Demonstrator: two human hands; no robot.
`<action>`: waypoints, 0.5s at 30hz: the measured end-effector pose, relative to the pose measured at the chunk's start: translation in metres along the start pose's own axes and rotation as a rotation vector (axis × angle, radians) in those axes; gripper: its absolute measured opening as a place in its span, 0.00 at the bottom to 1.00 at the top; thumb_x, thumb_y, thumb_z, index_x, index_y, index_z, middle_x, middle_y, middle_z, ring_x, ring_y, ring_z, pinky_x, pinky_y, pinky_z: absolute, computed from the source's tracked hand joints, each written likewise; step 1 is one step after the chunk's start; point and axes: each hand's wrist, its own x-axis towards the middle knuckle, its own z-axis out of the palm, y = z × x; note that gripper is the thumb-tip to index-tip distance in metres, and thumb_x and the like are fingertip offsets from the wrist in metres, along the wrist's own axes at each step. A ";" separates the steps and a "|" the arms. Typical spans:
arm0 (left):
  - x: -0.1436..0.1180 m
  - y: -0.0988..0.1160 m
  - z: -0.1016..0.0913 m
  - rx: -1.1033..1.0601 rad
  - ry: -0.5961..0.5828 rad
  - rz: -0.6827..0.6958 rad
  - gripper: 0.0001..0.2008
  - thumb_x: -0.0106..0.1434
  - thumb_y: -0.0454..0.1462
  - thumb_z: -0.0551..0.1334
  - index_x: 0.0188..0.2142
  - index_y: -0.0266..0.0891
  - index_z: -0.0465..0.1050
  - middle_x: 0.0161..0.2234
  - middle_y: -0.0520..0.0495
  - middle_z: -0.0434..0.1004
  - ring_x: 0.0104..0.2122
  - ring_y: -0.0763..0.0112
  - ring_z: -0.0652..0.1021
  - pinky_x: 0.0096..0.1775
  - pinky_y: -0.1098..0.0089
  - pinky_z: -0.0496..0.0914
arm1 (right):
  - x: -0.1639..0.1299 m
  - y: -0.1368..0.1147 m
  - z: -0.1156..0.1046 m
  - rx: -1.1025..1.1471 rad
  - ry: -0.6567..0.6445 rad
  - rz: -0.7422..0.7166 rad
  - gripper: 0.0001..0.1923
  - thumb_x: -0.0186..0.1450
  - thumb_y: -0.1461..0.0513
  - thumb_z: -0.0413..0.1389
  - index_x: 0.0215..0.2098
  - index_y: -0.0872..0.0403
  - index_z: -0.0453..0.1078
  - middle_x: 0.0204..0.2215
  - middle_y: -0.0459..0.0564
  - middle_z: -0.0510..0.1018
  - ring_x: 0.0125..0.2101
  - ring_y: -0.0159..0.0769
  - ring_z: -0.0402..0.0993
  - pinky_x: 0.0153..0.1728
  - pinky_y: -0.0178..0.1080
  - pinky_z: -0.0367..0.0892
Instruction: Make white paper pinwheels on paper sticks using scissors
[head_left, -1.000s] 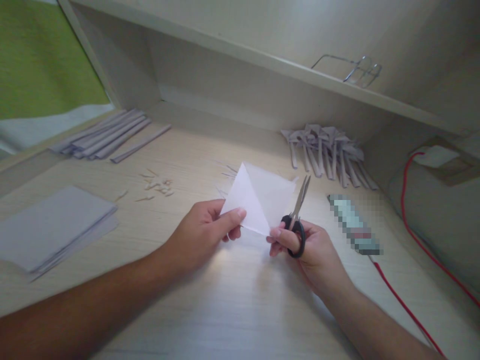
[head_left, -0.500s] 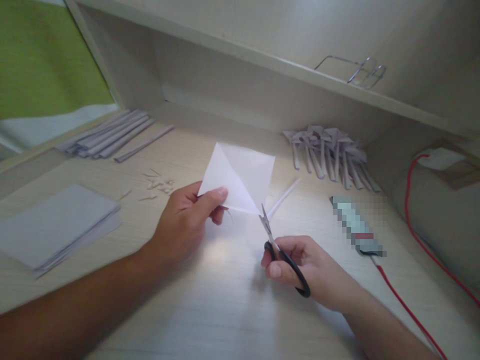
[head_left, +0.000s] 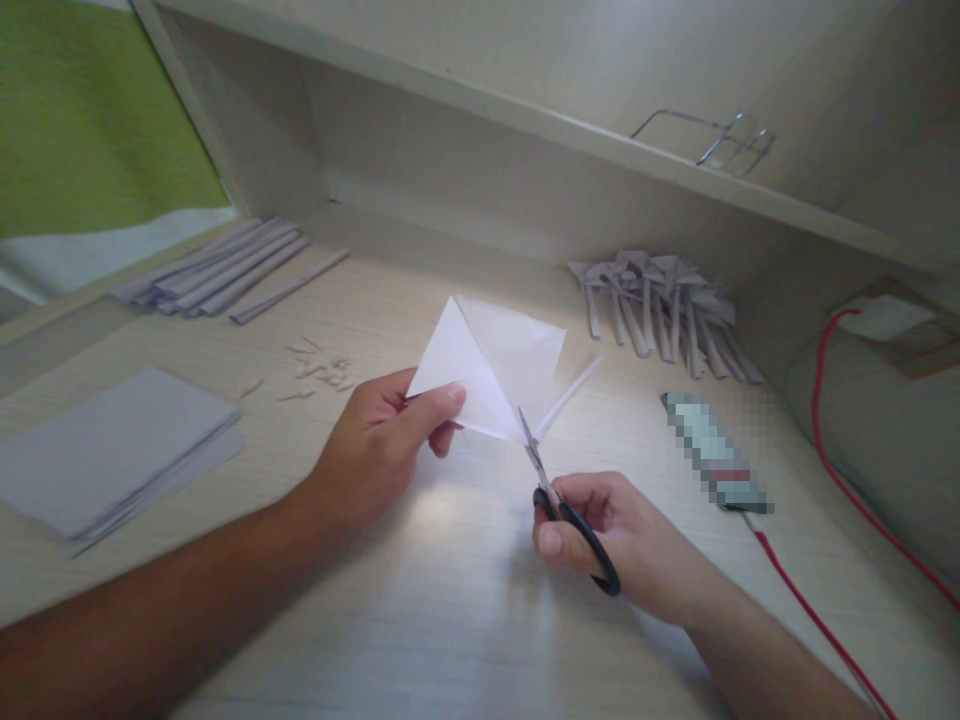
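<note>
Paper stack lies by the desk's left edge. Left hand pinches the folded white sheet above mid-desk; right hand grips black-handled scissors, tips at its lower corner. Best to keep the sheet taut and feed it squarely. Whether the blades have bitten is unclear; a pixelated object stays unreadable.
</note>
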 end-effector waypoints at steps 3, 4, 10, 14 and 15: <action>-0.001 0.000 0.000 0.001 0.002 0.004 0.18 0.67 0.41 0.62 0.21 0.39 0.68 0.21 0.52 0.69 0.25 0.70 0.70 0.32 0.67 0.64 | 0.000 0.000 0.001 -0.016 0.020 0.006 0.25 0.55 0.45 0.69 0.24 0.55 0.68 0.19 0.40 0.61 0.22 0.27 0.53 0.22 0.34 0.46; -0.001 0.000 0.000 0.001 0.003 0.008 0.18 0.67 0.41 0.62 0.21 0.39 0.68 0.21 0.52 0.68 0.25 0.70 0.70 0.32 0.67 0.64 | 0.000 0.000 0.001 -0.024 0.029 0.007 0.25 0.56 0.45 0.69 0.24 0.55 0.68 0.19 0.41 0.62 0.22 0.27 0.53 0.22 0.34 0.46; 0.000 -0.001 -0.001 0.008 0.014 0.010 0.18 0.68 0.42 0.62 0.22 0.39 0.68 0.21 0.52 0.69 0.26 0.71 0.70 0.32 0.68 0.64 | 0.002 0.003 0.001 -0.041 0.069 0.022 0.25 0.56 0.45 0.69 0.21 0.55 0.67 0.17 0.41 0.64 0.19 0.27 0.54 0.21 0.35 0.46; 0.001 0.000 0.000 0.001 0.036 -0.012 0.16 0.66 0.42 0.63 0.23 0.39 0.70 0.21 0.52 0.70 0.26 0.70 0.71 0.31 0.68 0.65 | 0.003 0.005 0.000 -0.082 0.101 0.008 0.25 0.57 0.46 0.68 0.20 0.55 0.67 0.16 0.41 0.65 0.19 0.27 0.55 0.21 0.35 0.47; 0.001 0.001 0.001 0.001 0.049 -0.021 0.16 0.65 0.42 0.63 0.23 0.39 0.71 0.21 0.52 0.71 0.26 0.69 0.71 0.31 0.68 0.66 | 0.002 0.005 0.000 -0.090 0.107 0.002 0.25 0.57 0.46 0.68 0.20 0.55 0.68 0.16 0.41 0.65 0.19 0.27 0.55 0.21 0.35 0.48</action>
